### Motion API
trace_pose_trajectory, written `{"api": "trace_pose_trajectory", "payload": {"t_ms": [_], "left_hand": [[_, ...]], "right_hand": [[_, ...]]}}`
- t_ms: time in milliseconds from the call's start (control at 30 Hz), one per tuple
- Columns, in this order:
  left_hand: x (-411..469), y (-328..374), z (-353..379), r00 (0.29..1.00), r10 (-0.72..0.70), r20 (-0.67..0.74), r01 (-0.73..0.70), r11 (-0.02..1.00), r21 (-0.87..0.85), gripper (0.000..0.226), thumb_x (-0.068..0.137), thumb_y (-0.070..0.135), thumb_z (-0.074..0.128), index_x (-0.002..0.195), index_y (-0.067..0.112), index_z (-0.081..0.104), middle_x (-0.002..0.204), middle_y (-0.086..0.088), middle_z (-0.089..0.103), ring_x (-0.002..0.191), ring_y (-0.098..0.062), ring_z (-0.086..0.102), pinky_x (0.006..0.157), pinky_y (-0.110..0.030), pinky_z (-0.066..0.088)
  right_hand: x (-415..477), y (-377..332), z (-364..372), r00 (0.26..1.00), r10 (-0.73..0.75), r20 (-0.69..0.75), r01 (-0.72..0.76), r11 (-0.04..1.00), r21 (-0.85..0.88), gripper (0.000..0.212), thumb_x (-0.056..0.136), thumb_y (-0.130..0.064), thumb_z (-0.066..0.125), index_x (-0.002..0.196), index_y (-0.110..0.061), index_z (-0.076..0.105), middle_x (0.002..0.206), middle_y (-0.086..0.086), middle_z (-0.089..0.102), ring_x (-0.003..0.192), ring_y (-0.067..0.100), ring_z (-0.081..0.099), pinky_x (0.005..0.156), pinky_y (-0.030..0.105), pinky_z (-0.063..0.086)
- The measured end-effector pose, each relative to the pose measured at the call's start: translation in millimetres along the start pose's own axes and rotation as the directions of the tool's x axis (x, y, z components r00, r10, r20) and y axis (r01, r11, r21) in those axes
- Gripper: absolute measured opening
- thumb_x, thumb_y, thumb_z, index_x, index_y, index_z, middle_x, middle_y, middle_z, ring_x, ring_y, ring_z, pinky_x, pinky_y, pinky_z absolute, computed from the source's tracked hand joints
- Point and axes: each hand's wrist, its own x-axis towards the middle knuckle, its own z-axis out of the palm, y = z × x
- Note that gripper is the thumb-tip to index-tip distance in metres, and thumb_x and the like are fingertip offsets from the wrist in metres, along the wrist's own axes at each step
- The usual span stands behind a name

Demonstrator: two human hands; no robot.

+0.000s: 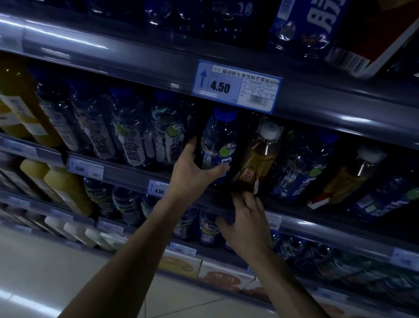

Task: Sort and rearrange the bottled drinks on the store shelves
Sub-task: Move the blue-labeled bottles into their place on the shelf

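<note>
My left hand [192, 172] wraps around the lower part of a blue-capped clear drink bottle [219, 144] standing on the middle shelf. Just right of it stands a brown tea bottle [261, 158] with a white cap. My right hand [247, 223] grips that tea bottle at its base, fingers curled around the bottom edge at the shelf lip. Both bottles stand upright and close together. More blue-capped bottles [129, 131] fill the row to the left.
A shelf rail with a 4.50 price tag [236, 86] runs above the row. Yellow juice bottles [15, 106] stand at far left. Another tea bottle [353, 176] and blue bottles stand to the right. Lower shelves hold more bottles and orange cartons [223, 276]. Tiled floor lies below.
</note>
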Motion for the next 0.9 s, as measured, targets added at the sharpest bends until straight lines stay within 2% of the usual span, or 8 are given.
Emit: {"api": "trace_pose_trajectory", "payload": {"t_ms": [133, 233, 333, 500, 600, 700, 900], "left_hand": [[-1.0, -1.1, 5.9, 0.996, 0.012, -0.093, -0.004, 0.996, 0.086, 0.078, 0.072, 0.044, 0.080, 0.137, 0.021, 0.043, 0.135, -0.001, 0.051, 0.126, -0.021, 0.047, 0.101, -0.044, 0.046], [-1.3, -5.7, 1.6, 0.999, 0.026, -0.027, -0.025, 0.999, 0.036, 0.073, 0.076, 0.039, 0.078, 0.137, 0.018, 0.045, 0.135, -0.004, 0.054, 0.127, -0.021, 0.048, 0.101, -0.043, 0.046], [-3.1, -8.3, -2.6, 0.998, 0.062, 0.013, -0.062, 0.998, -0.002, 0.072, 0.079, 0.034, 0.076, 0.141, 0.018, 0.042, 0.132, 0.001, 0.058, 0.122, -0.013, 0.054, 0.098, -0.039, 0.049], [-3.9, -10.3, -0.7, 0.998, 0.059, -0.007, -0.059, 0.998, 0.026, 0.084, 0.079, 0.038, 0.075, 0.147, 0.023, 0.028, 0.144, 0.004, 0.047, 0.133, -0.011, 0.042, 0.103, -0.036, 0.044], [-5.9, -10.6, 1.7, 0.997, 0.039, -0.061, -0.038, 0.999, 0.020, 0.078, 0.078, 0.038, 0.076, 0.142, 0.022, 0.036, 0.143, 0.003, 0.045, 0.129, -0.015, 0.043, 0.099, -0.036, 0.045], [-5.5, -11.1, 1.4, 0.997, 0.046, -0.054, -0.046, 0.999, -0.008, 0.069, 0.079, 0.034, 0.075, 0.138, 0.022, 0.042, 0.138, 0.004, 0.049, 0.126, -0.017, 0.044, 0.096, -0.033, 0.043], [-6.0, -13.8, 1.3, 0.997, 0.066, -0.047, -0.065, 0.998, 0.026, 0.068, 0.082, 0.036, 0.072, 0.140, 0.022, 0.040, 0.139, 0.004, 0.050, 0.125, -0.014, 0.043, 0.095, -0.032, 0.042]], "right_hand": [[-0.5, -0.1, 0.8, 1.000, 0.001, -0.010, -0.001, 1.000, 0.003, 0.062, 0.085, -0.044, 0.054, 0.135, -0.008, 0.046, 0.126, 0.005, 0.046, 0.114, 0.026, 0.041, 0.094, 0.037, 0.040], [-0.2, 0.7, 2.4, 1.000, 0.001, -0.019, -0.001, 1.000, 0.002, 0.062, 0.087, -0.048, 0.051, 0.135, -0.009, 0.046, 0.127, 0.003, 0.046, 0.114, 0.025, 0.041, 0.094, 0.037, 0.041], [-0.3, 2.0, 4.7, 1.000, -0.005, -0.029, 0.005, 1.000, -0.008, 0.063, 0.087, -0.051, 0.049, 0.135, -0.009, 0.046, 0.128, 0.002, 0.045, 0.114, 0.024, 0.040, 0.093, 0.037, 0.042], [0.1, 3.1, 6.5, 0.999, -0.008, -0.037, 0.008, 1.000, -0.016, 0.063, 0.086, -0.052, 0.050, 0.133, -0.009, 0.047, 0.125, 0.002, 0.046, 0.112, 0.024, 0.041, 0.091, 0.036, 0.043], [0.7, 4.4, 6.3, 0.999, -0.014, -0.030, 0.013, 1.000, -0.014, 0.064, 0.086, -0.052, 0.050, 0.134, -0.009, 0.045, 0.126, 0.003, 0.045, 0.114, 0.024, 0.041, 0.093, 0.037, 0.043], [1.5, 5.4, 6.0, 0.999, -0.014, -0.029, 0.014, 1.000, 0.001, 0.064, 0.086, -0.051, 0.050, 0.134, -0.010, 0.045, 0.127, 0.003, 0.045, 0.115, 0.025, 0.041, 0.094, 0.038, 0.042], [0.3, 5.4, 6.9, 0.999, -0.024, -0.049, 0.024, 1.000, 0.015, 0.062, 0.086, -0.050, 0.052, 0.133, -0.010, 0.047, 0.128, 0.003, 0.046, 0.114, 0.026, 0.042, 0.094, 0.038, 0.043]]}}
